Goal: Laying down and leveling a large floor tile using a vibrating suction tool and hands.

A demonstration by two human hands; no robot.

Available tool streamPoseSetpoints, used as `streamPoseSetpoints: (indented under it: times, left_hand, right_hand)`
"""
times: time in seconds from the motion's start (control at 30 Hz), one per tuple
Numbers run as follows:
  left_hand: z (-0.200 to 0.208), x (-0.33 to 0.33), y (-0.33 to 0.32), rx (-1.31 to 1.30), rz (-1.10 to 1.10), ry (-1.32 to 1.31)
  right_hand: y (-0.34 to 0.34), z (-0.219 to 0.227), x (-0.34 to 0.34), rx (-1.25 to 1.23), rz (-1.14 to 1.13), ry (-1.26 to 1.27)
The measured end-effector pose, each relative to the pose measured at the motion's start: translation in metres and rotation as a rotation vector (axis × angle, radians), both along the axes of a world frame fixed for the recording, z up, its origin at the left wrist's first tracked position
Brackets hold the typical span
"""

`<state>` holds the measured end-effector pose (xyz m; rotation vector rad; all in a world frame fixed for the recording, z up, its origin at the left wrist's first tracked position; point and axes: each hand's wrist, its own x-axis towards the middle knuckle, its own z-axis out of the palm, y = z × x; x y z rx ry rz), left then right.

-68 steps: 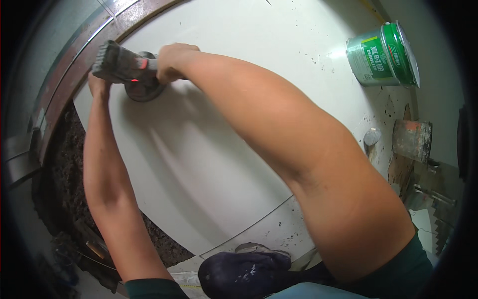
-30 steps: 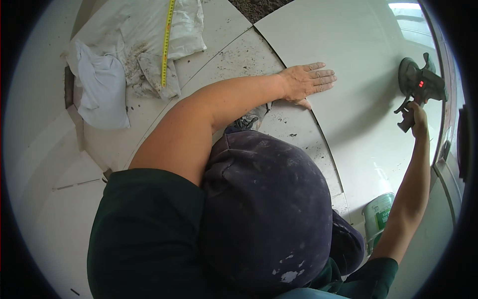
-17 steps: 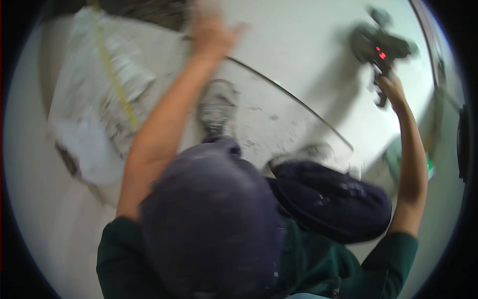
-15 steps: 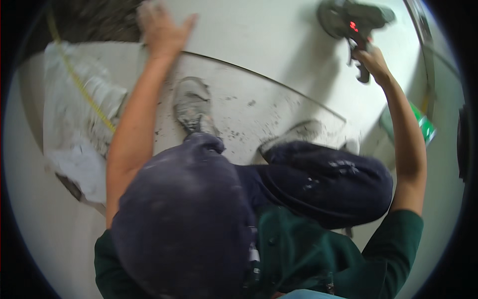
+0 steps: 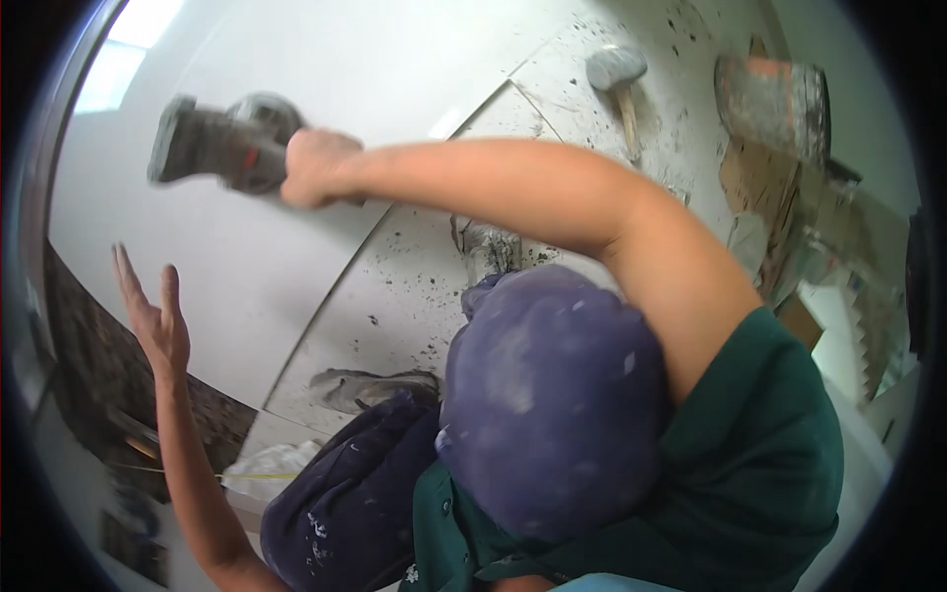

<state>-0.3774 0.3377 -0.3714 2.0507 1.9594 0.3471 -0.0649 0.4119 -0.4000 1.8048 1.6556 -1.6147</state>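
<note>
My right hand (image 5: 321, 170) grips a grey cordless tile vibrator (image 5: 202, 148) with a round pad and a small red lit display. The tool is over a large white tile (image 5: 256, 257), slightly blurred by motion; whether its pad touches the tile is hard to tell. My right arm reaches across in front of me to the left. Near the tile's left edge, my left hand (image 5: 158, 321) is held up with fingers spread and nothing in it. Beside that edge lies dark, rough mortar (image 5: 104, 360).
A mallet (image 5: 617, 71) with a pale head lies on the dusty, crumb-strewn floor tiles (image 5: 380, 296). At the right are a dirty bucket (image 5: 774, 109) and torn cardboard (image 5: 755, 183). A yellow measuring tape (image 5: 237, 478) crosses a white plastic bag (image 5: 281, 464) by my knee.
My view has turned to the right. The tile vibrator, still in my right hand, has gone across the tile toward its far left. My left hand has come off the tile's edge.
</note>
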Motion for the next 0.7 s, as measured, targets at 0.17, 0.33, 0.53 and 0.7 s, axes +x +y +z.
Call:
streamPoseSetpoints:
  times: [0.17,0.33,0.53,0.7]
  left_hand:
    - [0.023,0.121,0.11,-0.147,0.055,-0.667]
    - [-0.001,0.137,0.143,-0.025,0.182,-0.735]
    - [-0.001,0.147,0.142,0.176,0.285,-0.599]
    - [-0.005,0.149,0.135,0.217,0.268,-0.605]
  right_hand:
    - [0.022,0.012,0.021,0.156,0.062,0.086]
    - [0.073,0.01,0.03,0.23,0.152,0.096]
    - [0.083,0.015,0.051,0.141,0.258,0.195]
    - [0.079,0.008,0.048,0.081,0.158,0.183]
